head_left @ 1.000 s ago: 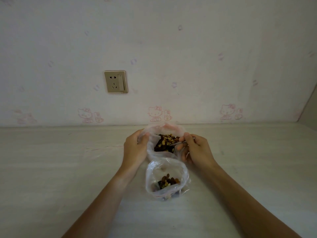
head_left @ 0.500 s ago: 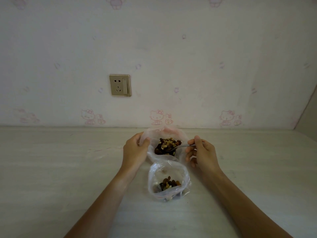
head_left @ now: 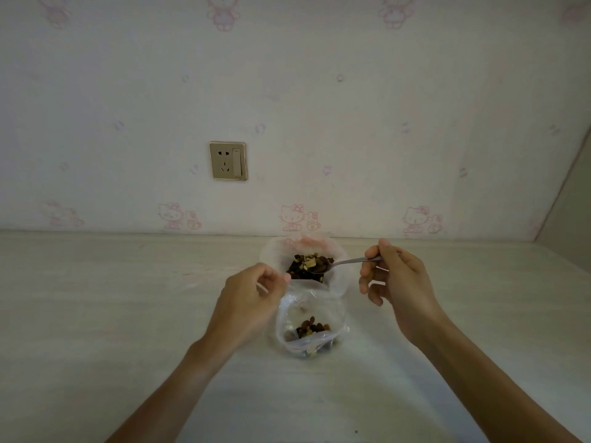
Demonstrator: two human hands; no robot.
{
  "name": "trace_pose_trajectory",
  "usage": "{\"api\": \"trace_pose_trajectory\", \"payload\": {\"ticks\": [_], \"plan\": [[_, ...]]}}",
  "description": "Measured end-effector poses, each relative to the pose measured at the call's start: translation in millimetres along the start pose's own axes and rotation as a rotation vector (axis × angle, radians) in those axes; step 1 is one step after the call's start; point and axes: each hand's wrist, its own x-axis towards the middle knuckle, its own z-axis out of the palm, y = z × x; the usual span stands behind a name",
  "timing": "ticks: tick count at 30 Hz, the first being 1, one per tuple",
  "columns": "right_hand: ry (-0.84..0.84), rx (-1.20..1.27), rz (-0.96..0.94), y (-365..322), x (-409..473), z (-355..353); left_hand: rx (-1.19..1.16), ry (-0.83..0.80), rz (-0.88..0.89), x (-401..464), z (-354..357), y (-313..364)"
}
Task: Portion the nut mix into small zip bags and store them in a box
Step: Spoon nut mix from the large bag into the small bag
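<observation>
**Q:** where's the nut mix sitting relative to your hands?

**Me:** It's in the bigger bag (head_left: pixel 303 266) at the back of the table (head_left: pixel 96 314). My left hand (head_left: pixel 248 302) pinches that bag's near-left rim. My right hand (head_left: pixel 396 282), off to the right, pinches the spoon (head_left: pixel 348 262) handle, bowl resting in the nuts (head_left: pixel 308 266). The small zip bag (head_left: pixel 311 327) sits just in front, between my wrists, some nuts inside.

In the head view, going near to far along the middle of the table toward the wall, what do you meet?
Small zip bag holding a little nut mix → larger bag of nut mix, its rim pinched by the left hand, with the spoon in the right hand dipping in → wall socket.
</observation>
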Motion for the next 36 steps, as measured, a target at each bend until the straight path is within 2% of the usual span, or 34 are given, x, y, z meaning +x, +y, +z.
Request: {"api": "trace_pose_trajectory", "payload": {"ticks": [4, 8, 11, 14, 16, 17, 18, 20, 22, 26, 30, 36], "plan": [[-0.080, -0.017, 0.033, -5.2, -26.3, -9.8, 0.019, -0.116, -0.064, -18.1, 1.2, -1.7], [-0.149, -0.204, -0.012, 0.8, -45.6, -14.8, -0.019, -0.154, -0.079, -23.3, 6.0, 1.8], [-0.228, -0.570, -0.244, -2.9, -52.2, -18.6, -0.153, -0.186, -0.163, -20.3, 7.1, 5.7], [-0.333, -1.050, -0.629, -10.0, -58.5, -22.3, -0.281, -0.240, -0.279, -15.7, 5.7, 7.0], [-0.364, -1.180, -0.839, -12.1, -61.0, -22.4, -0.290, -0.237, -0.290, -13.5, 5.8, 5.9], [-0.369, -1.177, -0.873, -11.8, -61.4, -22.5, -0.282, -0.231, -0.282, -13.0, 5.7, 5.2], [-0.369, -1.140, -0.860, -11.1, -61.3, -22.4, -0.268, -0.226, -0.269, -12.9, 5.9, 4.9], [-0.349, -0.946, -0.690, -10.6, -58.4, -21.8, -0.217, -0.215, -0.234, -12.6, 5.6, 5.2], [-0.269, -0.689, -0.514, -10.4, -53.8, -19.1, -0.149, -0.192, -0.200, -11.2, 3.5, 5.4], [-0.128, -0.352, -0.326, -3.9, -36.1, -12.1, -0.071, -0.110, -0.202, -3.1, -2.3, 1.5], [-0.023, -0.229, -0.186, 10.1, -10.8, -5.4, -0.040, 0.006, -0.300, 12.1, -1.7, -8.5], [0.098, -0.244, -0.066, 31.4, 24.5, 10.7, -0.126, 0.003, -0.332, 31.7, 10.3, -2.9]]}}
